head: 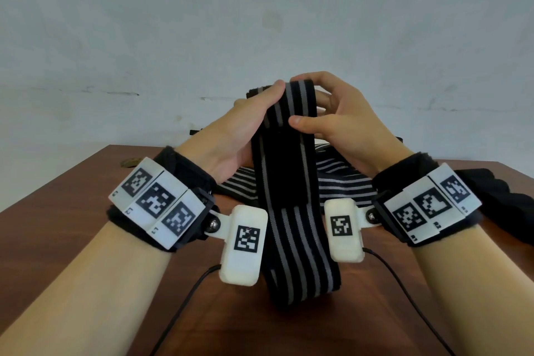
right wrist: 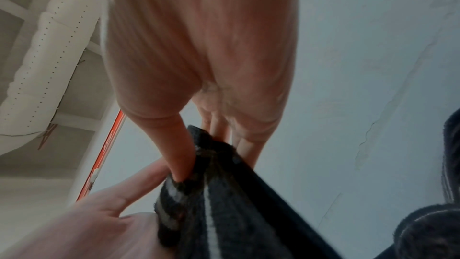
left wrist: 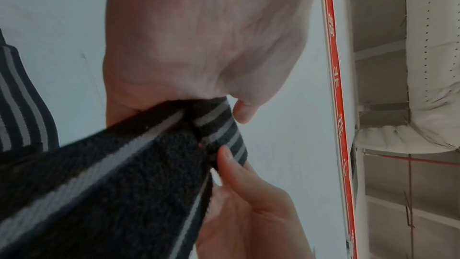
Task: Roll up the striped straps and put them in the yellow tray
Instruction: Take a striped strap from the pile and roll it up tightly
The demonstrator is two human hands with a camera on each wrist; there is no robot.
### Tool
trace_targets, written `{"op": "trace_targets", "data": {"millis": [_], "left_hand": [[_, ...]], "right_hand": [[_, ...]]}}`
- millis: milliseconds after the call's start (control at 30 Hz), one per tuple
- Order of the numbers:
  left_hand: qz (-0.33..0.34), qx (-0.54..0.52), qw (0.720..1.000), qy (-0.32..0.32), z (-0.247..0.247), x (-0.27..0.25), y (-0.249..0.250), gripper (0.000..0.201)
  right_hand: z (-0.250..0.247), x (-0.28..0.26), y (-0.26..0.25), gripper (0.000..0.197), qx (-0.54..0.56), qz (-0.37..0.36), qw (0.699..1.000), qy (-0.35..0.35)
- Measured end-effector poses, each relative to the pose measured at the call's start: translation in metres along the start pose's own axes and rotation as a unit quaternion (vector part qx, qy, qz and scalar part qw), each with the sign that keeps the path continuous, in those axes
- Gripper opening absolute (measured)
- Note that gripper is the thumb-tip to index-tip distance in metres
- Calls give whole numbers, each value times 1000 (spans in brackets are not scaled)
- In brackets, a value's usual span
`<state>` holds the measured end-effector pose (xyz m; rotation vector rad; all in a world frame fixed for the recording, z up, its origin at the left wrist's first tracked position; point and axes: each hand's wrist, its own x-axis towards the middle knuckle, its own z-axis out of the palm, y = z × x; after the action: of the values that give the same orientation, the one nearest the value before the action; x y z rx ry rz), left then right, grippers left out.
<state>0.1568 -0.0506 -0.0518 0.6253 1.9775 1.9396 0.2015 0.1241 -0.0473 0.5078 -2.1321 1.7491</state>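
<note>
A black strap with grey stripes [head: 291,211] hangs from both hands above the brown table [head: 72,225]. Its top end is folded over, and a black fuzzy patch shows on its near face. My left hand [head: 245,124] grips the folded top from the left, thumb on the stripes. My right hand [head: 326,113] pinches the same fold from the right, thumb in front and fingers behind. The wrist views show the strap [left wrist: 149,164] [right wrist: 224,194] clamped between fingers and thumb. More striped straps [head: 341,179] lie in a heap on the table behind. No yellow tray is in view.
A black padded object [head: 497,196] lies at the table's right edge. A pale wall stands behind the table. Thin black cables [head: 185,306] run from the wrist cameras across the near tabletop. Shelving [left wrist: 398,105] shows in the left wrist view.
</note>
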Motion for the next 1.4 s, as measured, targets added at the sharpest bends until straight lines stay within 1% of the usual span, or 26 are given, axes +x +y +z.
{"op": "trace_targets", "data": {"millis": [33, 100, 267, 333, 433, 500, 533, 567, 600, 633, 667, 700, 733, 767, 800, 833, 867, 900, 967, 1033, 1133, 1167, 1233, 1267, 1300, 1400], "left_hand": [[-6, 5, 1000, -4, 2, -2, 1, 52], [-9, 16, 1000, -1, 4, -3, 2, 50], [2, 13, 1000, 2, 4, -7, 0, 66], [11, -8, 1000, 13, 5, -7, 1, 59], [20, -37, 999, 23, 6, -7, 1, 46], [20, -53, 998, 21, 6, -4, 1, 47], [19, -63, 998, 25, 6, -2, 1, 49], [14, -77, 996, 35, 5, -1, 1, 56], [8, -91, 995, 45, 4, 1, -1, 67], [2, -101, 994, 48, 3, 2, -2, 71], [2, -98, 994, 51, 3, 3, -2, 64], [8, -92, 995, 48, 3, 3, -3, 51], [11, -91, 995, 43, 5, 1, -2, 39], [13, -96, 994, 42, 7, -1, -1, 31], [16, -109, 993, 46, 8, -1, -1, 26], [21, -127, 990, 60, 10, -2, -1, 29], [26, -140, 986, 84, 11, -1, -1, 41], [34, -144, 983, 107, 12, -1, -2, 48], [47, -138, 981, 129, 16, -2, -1, 47], [58, -145, 979, 134, 17, -2, 0, 48], [67, -147, 979, 127, 15, -2, 0, 62], [74, -139, 981, 111, 14, -2, 0, 60], [87, -118, 986, 83, 13, -5, -1, 38], [94, -107, 987, 79, 12, -7, -1, 32], [101, -98, 987, 83, 10, -8, -2, 31], [120, -84, 983, 111, 7, -8, 0, 37]], "right_hand": [[-1, 0, 0, 46, -4, -7, 1000, 11], [-1, -1, 1, 45, -5, -16, 1000, 23], [3, 0, 6, 45, -37, -68, 996, 38], [5, 1, 6, 45, -66, -91, 992, 53], [5, 3, 8, 45, -105, -97, 987, 68], [5, 5, 10, 46, -138, -73, 984, 80], [5, 6, 11, 48, -144, -47, 985, 84], [4, 6, 12, 51, -130, -16, 988, 80], [3, 6, 12, 53, -95, 16, 993, 69], [1, 5, 12, 54, -44, 45, 996, 55], [-1, 5, 10, 51, 10, 68, 997, 43], [-2, 5, 8, 44, 50, 83, 995, 32], [-2, 4, 7, 36, 64, 93, 993, 18], [-2, 3, 6, 35, 54, 105, 993, 2], [-1, 3, 7, 40, 29, 119, 992, -12], [1, 3, 8, 44, 5, 129, 991, -21], [4, 4, 10, 45, -8, 133, 991, -26], [6, 4, 11, 45, -12, 130, 991, -22], [9, 2, 11, 42, -7, 115, 993, 2], [10, 1, 9, 39, -5, 91, 996, 25], [9, 0, 7, 34, 25, 51, 996, 68], [9, 0, 6, 33, 38, 40, 995, 86], [9, -1, 5, 36, 65, 26, 991, 113], [10, -1, 4, 37, 73, 22, 990, 119], [10, -1, 4, 38, 78, 19, 989, 122], [13, -2, 2, 40, 81, 5, 988, 132]]}}
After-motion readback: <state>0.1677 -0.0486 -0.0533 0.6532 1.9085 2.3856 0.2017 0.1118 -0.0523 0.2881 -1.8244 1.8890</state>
